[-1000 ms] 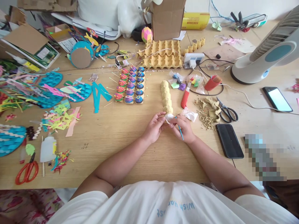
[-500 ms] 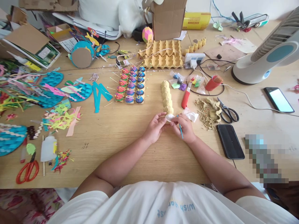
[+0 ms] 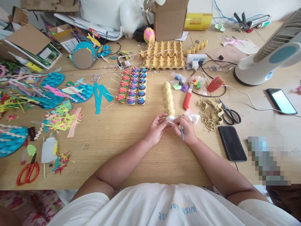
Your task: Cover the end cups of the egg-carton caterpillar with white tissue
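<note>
A pale yellow egg-carton strip lies lengthwise away from me, and its near end reaches my hands. White material, clay-like, covers that end cup. My left hand is closed on the strip's near end from the left, fingers and thumb round the cup. On the other side, my right hand touches the white material with its fingertips and keeps a thin blue stick-like tool in its grip, pointing toward me. Beside that hand lies a clear bag with white stuff.
Red-handled cutter, carton scraps, black scissors and a dark phone lie to the right. Painted carton cups with pins stand left of the strip. Farther left are paper scraps, a glue bottle and orange scissors.
My fingers shift slightly at the white material, and more of it shows between my hands. The blue tool stays in my right hand; the strip keeps its place.
</note>
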{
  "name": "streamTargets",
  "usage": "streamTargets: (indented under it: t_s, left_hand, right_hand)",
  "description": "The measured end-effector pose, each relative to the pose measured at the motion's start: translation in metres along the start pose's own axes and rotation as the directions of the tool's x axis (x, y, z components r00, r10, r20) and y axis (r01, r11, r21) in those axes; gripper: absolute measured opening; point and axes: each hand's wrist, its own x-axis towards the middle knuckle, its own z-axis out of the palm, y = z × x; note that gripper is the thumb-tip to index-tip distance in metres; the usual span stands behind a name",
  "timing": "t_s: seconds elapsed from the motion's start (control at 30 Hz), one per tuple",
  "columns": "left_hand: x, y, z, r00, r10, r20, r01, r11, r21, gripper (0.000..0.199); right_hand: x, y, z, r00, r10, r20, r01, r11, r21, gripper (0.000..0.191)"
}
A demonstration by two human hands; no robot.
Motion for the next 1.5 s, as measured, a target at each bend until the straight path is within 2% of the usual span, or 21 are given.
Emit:
streamTargets:
  t_s: [0.2, 0.4, 0.57, 0.7, 0.93, 1.2, 1.43, 1.5]
  left_hand:
    - [0.0, 0.0, 0.0, 1.0, 0.001, -0.022, -0.001, 1.0, -0.008, 0.063]
    - [0.001, 0.0, -0.001, 0.999, -0.01, -0.034, 0.01, 1.0, -0.015, 0.064]
    - [0.002, 0.0, -0.004, 0.999, -0.015, -0.029, 0.015, 1.0, -0.017, 0.063]
    - [0.003, 0.001, -0.005, 1.0, -0.016, -0.024, 0.015, 1.0, -0.018, 0.06]
    - [0.001, 0.003, -0.001, 0.999, -0.026, -0.042, 0.024, 0.999, -0.035, 0.061]
    - [0.0, 0.0, -0.001, 0.999, -0.003, -0.044, 0.003, 1.0, 0.003, 0.061]
    - [0.0, -0.001, -0.003, 0.999, -0.007, -0.037, 0.008, 1.0, 0.011, 0.057]
    - [0.0, -0.001, -0.003, 0.999, -0.01, -0.031, 0.011, 1.0, 0.01, 0.057]
  right_hand:
    - [0.0, 0.001, 0.001, 0.999, 0.021, -0.049, -0.021, 1.0, -0.002, 0.025]
    - [0.001, 0.0, 0.0, 0.98, 0.194, -0.05, -0.185, 0.973, 0.137, 0.039]
    - [0.002, -0.002, 0.0, 0.964, 0.26, -0.048, -0.238, 0.932, 0.273, 0.041]
    - [0.001, -0.003, 0.001, 0.937, 0.344, -0.061, -0.309, 0.896, 0.32, 0.044]
    - [0.002, -0.008, 0.003, 0.875, 0.484, -0.007, -0.421, 0.767, 0.484, 0.063]
    - [0.001, -0.011, 0.007, 0.81, 0.581, 0.085, -0.492, 0.592, 0.638, 0.068]
    - [0.0, -0.012, 0.015, 0.73, 0.664, 0.16, -0.558, 0.446, 0.7, 0.067]
    - [0.001, -0.013, 0.015, 0.72, 0.673, 0.169, -0.561, 0.422, 0.712, 0.068]
